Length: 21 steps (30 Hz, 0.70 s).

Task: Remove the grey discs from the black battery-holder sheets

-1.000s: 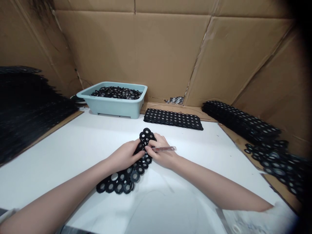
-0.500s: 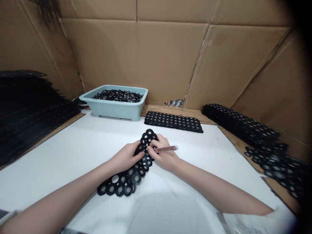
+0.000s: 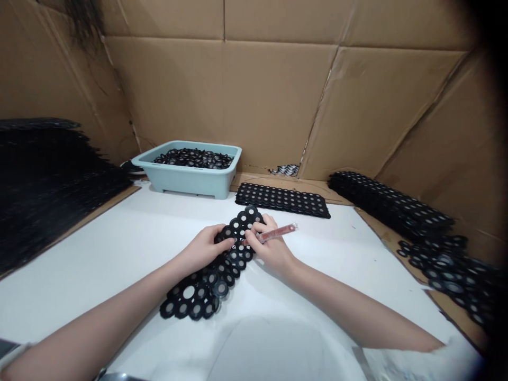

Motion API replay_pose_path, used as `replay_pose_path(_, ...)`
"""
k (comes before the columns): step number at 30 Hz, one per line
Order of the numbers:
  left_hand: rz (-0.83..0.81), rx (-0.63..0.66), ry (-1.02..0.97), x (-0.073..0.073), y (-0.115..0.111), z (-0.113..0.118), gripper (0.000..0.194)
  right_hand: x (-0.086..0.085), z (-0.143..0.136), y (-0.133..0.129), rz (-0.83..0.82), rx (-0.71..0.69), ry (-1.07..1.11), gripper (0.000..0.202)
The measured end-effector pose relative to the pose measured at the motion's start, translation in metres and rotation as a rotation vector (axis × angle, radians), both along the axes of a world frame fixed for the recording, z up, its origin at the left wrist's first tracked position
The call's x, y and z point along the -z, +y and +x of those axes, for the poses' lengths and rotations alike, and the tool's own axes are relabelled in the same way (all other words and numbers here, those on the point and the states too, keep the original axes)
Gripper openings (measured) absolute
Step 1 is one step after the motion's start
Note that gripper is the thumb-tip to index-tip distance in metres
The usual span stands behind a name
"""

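Black ring-linked mat (image 3: 224, 269) lay aslant on the white tabletop (image 3: 317, 254), its far end between the hands. The left hand (image 3: 206, 246) was partly closed, pinching the mat with thumb on top. The right hand (image 3: 273, 250) was curled nearly closed around a slim reddish tool (image 3: 281, 231) pointed at the rings, its fingers against the mat's right edge. Beyond stood a pale blue basin (image 3: 188, 179) of heaped black rings (image 3: 194, 157); just right of it lay more ring matting (image 3: 282, 200).
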<state>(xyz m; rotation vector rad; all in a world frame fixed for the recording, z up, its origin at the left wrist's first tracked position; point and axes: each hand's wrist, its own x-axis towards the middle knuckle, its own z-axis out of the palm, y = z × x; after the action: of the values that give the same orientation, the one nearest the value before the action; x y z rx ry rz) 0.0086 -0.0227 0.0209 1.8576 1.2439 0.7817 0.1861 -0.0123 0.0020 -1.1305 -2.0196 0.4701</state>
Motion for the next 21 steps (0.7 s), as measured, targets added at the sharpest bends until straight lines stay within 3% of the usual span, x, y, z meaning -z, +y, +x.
replay_pose_path(14, -0.339, -0.027, -0.294, -0.001, -0.004, 0.001, 0.032, 0.007, -0.001, 0.01, -0.234, -0.055, 0.342, 0.03)
replay_pose_path(18, -0.329, -0.058, -0.262, 0.003, -0.003, 0.002, 0.026, 0.005, -0.002, 0.004, -0.184, -0.05, 0.269, 0.03)
replay_pose_path(21, -0.283, -0.078, -0.25, 0.009, -0.005, 0.004, 0.024, 0.0, -0.002, -0.004, -0.051, -0.005, 0.081, 0.028)
